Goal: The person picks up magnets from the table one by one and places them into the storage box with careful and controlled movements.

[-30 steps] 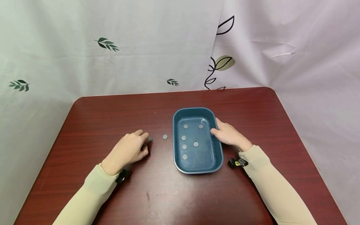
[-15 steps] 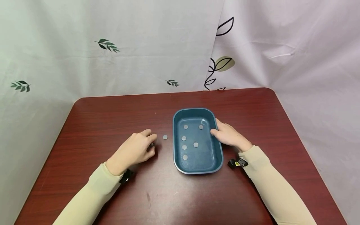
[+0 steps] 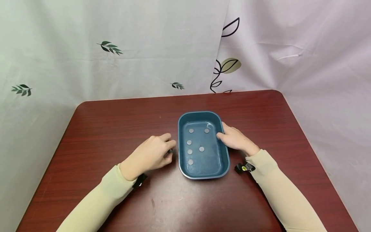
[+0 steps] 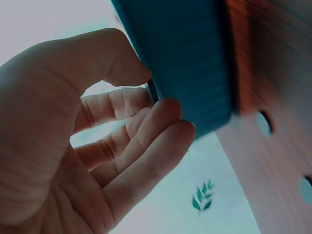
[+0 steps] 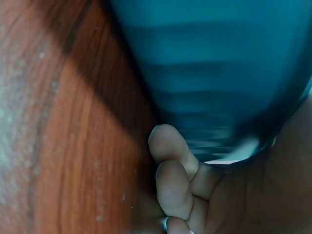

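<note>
My left hand [image 3: 152,154] is just left of the blue rectangular plastic tray [image 3: 210,164]. Between thumb and fingers it pinches a small coin-like disc [image 4: 153,92], seen edge-on against the tray wall [image 4: 190,63] in the left wrist view. On the right, my other hand [image 3: 236,139] grips the tray's long side, thumb over the rim and fingers outside. The right wrist view has its curled fingers [image 5: 173,187] low by the ribbed outer wall. Several flat grey discs [image 3: 201,149] lie spread on the tray floor, mostly toward its left side.
In the left wrist view, two more discs, one nearer [image 4: 263,123] and one at the frame edge [image 4: 307,190], lie on the tabletop. The reddish-brown wooden table [image 3: 121,119] has a pale leaf-patterned cloth [image 3: 145,71] behind it. Both wrists wear black devices.
My left hand has moved right across the table, up beside the tray, covering the spot where a loose disc was visible. The right hand and tray have stayed put.
</note>
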`<state>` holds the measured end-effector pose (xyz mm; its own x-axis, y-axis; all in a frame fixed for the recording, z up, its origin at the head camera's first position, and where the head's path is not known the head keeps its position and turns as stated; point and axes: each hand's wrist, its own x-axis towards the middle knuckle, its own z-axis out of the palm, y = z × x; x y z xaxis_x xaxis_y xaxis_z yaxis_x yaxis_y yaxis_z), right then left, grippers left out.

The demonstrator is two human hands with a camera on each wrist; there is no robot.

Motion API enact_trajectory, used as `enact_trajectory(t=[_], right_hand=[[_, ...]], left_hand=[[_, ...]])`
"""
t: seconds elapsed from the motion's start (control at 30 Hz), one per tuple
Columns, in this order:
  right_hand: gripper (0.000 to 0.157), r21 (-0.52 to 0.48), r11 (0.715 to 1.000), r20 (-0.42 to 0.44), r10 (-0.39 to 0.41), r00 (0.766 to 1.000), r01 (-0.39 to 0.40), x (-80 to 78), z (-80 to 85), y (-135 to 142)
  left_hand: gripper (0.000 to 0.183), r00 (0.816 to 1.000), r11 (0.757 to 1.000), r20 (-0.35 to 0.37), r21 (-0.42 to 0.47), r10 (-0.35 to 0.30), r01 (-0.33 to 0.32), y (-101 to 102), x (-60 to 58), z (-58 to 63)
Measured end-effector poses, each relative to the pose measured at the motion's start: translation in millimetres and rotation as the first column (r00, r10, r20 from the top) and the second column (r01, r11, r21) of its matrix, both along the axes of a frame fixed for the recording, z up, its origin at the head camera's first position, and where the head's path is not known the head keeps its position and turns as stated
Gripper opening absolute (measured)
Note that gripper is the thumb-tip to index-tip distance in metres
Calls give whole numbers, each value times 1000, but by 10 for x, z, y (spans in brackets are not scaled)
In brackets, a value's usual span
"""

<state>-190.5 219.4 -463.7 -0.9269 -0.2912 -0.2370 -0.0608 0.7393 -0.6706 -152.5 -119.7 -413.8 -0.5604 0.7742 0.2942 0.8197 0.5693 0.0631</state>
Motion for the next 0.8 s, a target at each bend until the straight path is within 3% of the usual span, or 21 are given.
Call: enact_trajectory(t=[0.43, 0.8], right_hand=[[64, 12, 1000, -8, 4, 1000, -4, -6, 7, 18], [63, 4, 1000, -8, 19, 1000, -19, -14, -1, 17]], left_hand=[[10, 989, 988, -6, -44, -147, 147, 520, 28, 42], [7, 985, 974, 21, -150, -171, 172, 831, 55, -57]])
